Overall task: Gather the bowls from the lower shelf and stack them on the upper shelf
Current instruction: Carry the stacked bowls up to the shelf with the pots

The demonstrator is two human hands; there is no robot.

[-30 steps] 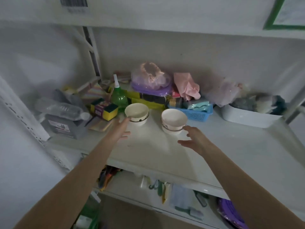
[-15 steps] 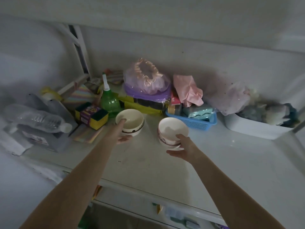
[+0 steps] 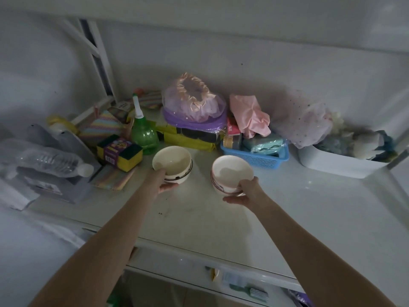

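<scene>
Left hand gripping the near rim of the left bowl, thumb underneath, fingers over the edge. Right hand gripping the near side of the right bowl, fingers curled over the rim, thumb below. Both bowls on the white shelf, side by side with a gap between; right bowl tilted toward the camera, possibly lifted off the surface, hard to tell in the dim light. Left bowl cream with a dark line round its outside; right bowl white with a reddish pattern, seemingly 2 nested, though blurred.

Just beyond the left hand: green spray bottle upright behind the left bowl. Left of that hand: sponge pack, yellow and dark green with a purple label, near the bowl. Further left: clear water bottle lying on its side atop a grey box.

Between and beyond the 2 hands: purple plate under a clear bag holding a pink frilly thing, resting on a yellow pack. Beyond the right hand: blue basket just behind the right bowl, pink cloth piled above it. Further right: white tub filled with soft fabric things, well apart from the bowls.
</scene>
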